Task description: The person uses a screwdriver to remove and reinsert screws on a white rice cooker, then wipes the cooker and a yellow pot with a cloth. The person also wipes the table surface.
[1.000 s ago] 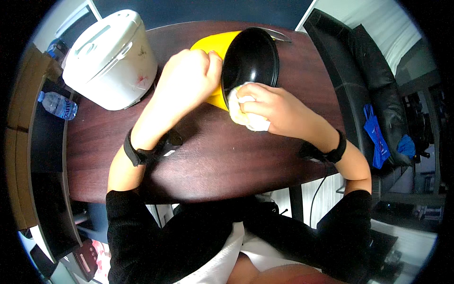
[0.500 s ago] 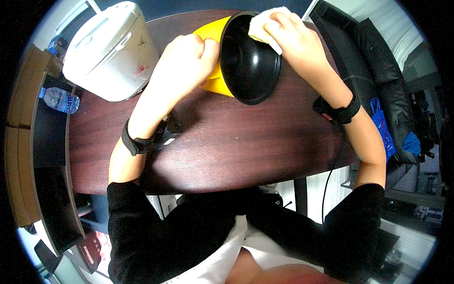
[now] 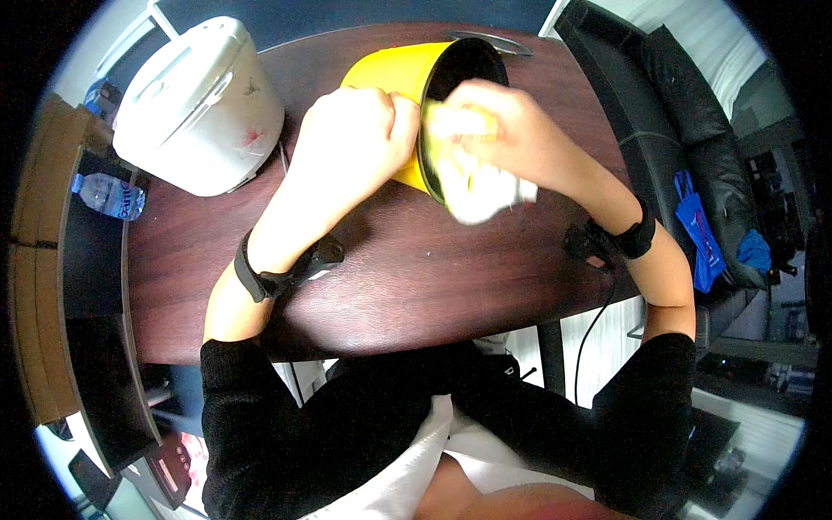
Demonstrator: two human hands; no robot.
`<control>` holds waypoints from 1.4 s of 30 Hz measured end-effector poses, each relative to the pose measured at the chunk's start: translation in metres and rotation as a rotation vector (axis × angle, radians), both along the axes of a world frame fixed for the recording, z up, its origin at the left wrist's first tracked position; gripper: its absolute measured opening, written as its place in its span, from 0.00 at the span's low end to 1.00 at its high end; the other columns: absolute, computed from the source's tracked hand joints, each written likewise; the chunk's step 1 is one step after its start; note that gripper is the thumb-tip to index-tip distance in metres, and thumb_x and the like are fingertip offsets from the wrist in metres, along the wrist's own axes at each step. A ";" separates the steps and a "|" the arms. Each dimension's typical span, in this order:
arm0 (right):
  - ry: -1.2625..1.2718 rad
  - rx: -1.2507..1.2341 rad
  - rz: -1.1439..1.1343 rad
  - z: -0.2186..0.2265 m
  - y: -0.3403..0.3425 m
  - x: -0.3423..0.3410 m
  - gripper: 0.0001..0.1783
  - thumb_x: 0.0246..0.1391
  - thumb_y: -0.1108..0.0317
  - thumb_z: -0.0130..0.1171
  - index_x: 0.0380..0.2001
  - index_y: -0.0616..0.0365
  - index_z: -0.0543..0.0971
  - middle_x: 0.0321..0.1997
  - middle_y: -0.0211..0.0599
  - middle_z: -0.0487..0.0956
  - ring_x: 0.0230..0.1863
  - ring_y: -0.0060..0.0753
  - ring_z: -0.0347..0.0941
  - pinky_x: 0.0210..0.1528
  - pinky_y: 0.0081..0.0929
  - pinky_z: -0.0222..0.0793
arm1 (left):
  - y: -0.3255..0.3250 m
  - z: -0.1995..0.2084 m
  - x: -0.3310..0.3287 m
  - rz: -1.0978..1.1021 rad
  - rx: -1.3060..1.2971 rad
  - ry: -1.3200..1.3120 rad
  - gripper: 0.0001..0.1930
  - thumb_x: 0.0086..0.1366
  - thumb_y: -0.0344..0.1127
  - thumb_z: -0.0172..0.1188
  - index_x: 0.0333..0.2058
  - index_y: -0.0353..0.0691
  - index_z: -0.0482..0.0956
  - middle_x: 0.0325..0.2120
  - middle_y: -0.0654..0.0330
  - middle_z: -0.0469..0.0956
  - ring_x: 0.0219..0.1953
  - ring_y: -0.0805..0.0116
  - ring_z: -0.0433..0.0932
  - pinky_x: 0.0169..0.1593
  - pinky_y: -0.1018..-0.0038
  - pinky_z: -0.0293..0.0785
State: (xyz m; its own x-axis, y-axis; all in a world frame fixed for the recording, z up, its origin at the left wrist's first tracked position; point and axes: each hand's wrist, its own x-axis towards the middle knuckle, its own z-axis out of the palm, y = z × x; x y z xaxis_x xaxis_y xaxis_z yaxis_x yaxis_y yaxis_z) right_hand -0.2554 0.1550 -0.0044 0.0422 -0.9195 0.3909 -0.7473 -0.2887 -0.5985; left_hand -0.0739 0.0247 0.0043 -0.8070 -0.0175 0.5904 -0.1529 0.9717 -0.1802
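Note:
A yellow pot [image 3: 394, 68] with a black inside lies tipped on its side over the table, its mouth turned to the right. My left hand [image 3: 360, 130] is closed in a fist against its yellow outer wall, gripping it; the exact part held is hidden behind the fingers. A white and yellow cloth [image 3: 485, 195], smeared by motion, is bunched in my right hand [image 3: 498, 121] at the pot's open mouth. Part of the cloth hangs below the rim. My right fingers are blurred and cover some of the black inside.
A white rice cooker [image 3: 204, 113] with a flower print stands at the left of the dark wooden table [image 3: 433, 286]. Behind the pot lies a thin round-edged object [image 3: 511, 45], perhaps a lid. A water bottle [image 3: 111, 198] is on the left shelf; a black sofa [image 3: 659, 130] borders the right.
My right hand and the cloth have come down and left from the pot's upper rim across its mouth. The pot has shifted slightly down, and the thin object behind it now shows.

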 end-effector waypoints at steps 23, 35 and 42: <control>0.328 0.075 0.070 -0.052 -0.010 -0.005 0.16 0.46 0.71 0.62 0.41 0.56 0.77 0.38 0.46 0.78 0.40 0.55 0.77 0.44 0.42 0.75 | -0.011 -0.001 0.000 0.020 0.350 -0.002 0.19 0.61 0.40 0.49 0.18 0.35 0.79 0.18 0.45 0.77 0.23 0.44 0.78 0.32 0.54 0.76; 0.363 -0.106 0.055 -0.026 0.052 0.084 0.11 0.53 0.66 0.57 0.41 0.49 0.77 0.42 0.34 0.74 0.43 0.37 0.76 0.37 0.31 0.78 | -0.034 0.011 0.006 0.093 0.595 -0.085 0.12 0.68 0.29 0.46 0.31 0.28 0.76 0.16 0.51 0.74 0.18 0.64 0.77 0.23 0.72 0.74; 0.493 0.049 0.265 -0.066 0.053 0.116 0.13 0.51 0.64 0.55 0.42 0.46 0.77 0.46 0.32 0.73 0.46 0.36 0.75 0.35 0.27 0.81 | -0.031 0.026 0.009 0.203 0.778 -0.112 0.15 0.69 0.31 0.43 0.29 0.29 0.76 0.16 0.51 0.75 0.18 0.65 0.77 0.23 0.73 0.73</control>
